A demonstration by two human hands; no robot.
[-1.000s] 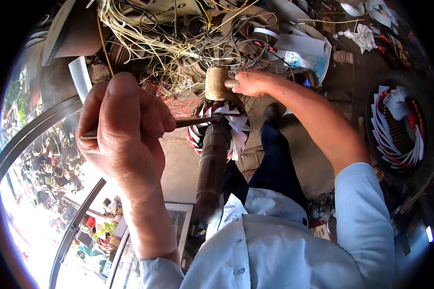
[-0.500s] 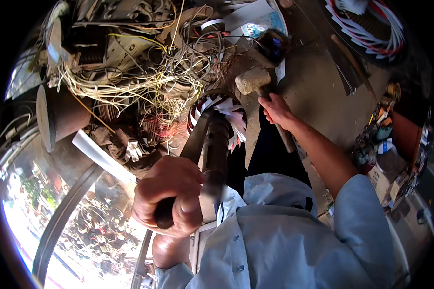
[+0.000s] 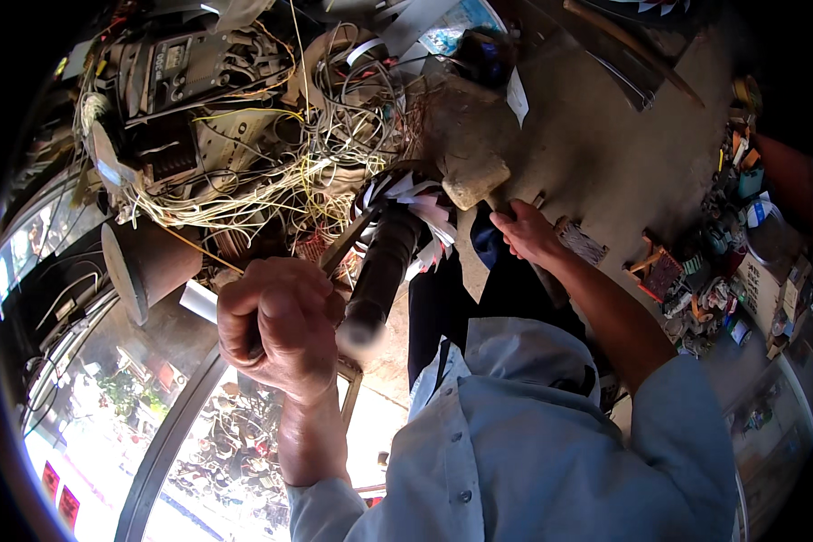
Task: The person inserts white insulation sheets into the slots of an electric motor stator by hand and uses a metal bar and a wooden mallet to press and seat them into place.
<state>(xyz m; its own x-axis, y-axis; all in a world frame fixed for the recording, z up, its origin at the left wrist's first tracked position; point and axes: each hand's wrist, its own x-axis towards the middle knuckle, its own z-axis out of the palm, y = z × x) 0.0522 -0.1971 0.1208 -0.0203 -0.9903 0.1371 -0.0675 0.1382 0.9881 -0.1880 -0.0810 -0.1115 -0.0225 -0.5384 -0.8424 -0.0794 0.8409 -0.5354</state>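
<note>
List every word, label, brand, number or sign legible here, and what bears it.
Cardboard box, right: dark printed characters, not copied here.
Beige plate, upper left: dark marks, not copied here.
Blue-and-white sheet, top: print too small to read.
Red rectangular signs, lower left: too small to read.
Mallet: no lettering visible.

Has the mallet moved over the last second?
Yes: judged against the dark shaft, the mallet in the right hand has moved rightward, from straight above the white strips in the view to their upper right.

Tan mallet head, pale blue shirt.
</note>
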